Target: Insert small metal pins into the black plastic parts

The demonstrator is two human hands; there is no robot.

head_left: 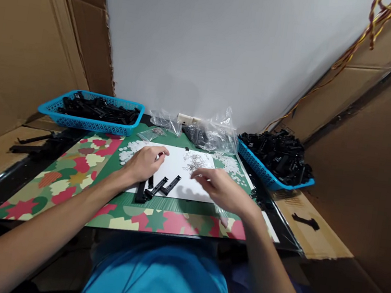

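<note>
My left hand [145, 162] is over the left edge of a white sheet [174, 163], thumb and forefinger bent with a gap between them. Small white discs [128, 150] lie beside it. Just below that hand are several long black plastic parts [156, 187], some partly covered by it. My right hand [221, 188] hovers over the sheet's right side, fingers loosely bent and thumb apart. Its fingertips are near a loose pile of tiny thin metal pieces [195, 160], too small to name surely. I see nothing held in either hand.
Blue baskets of black parts stand at the back left [93, 125] and right [267, 176]. Clear plastic bags [219, 133] lie at the back. More white discs [229, 163] are on the right. Cardboard walls [372, 157] enclose the sides; twisted wires [350, 52] hang at upper right.
</note>
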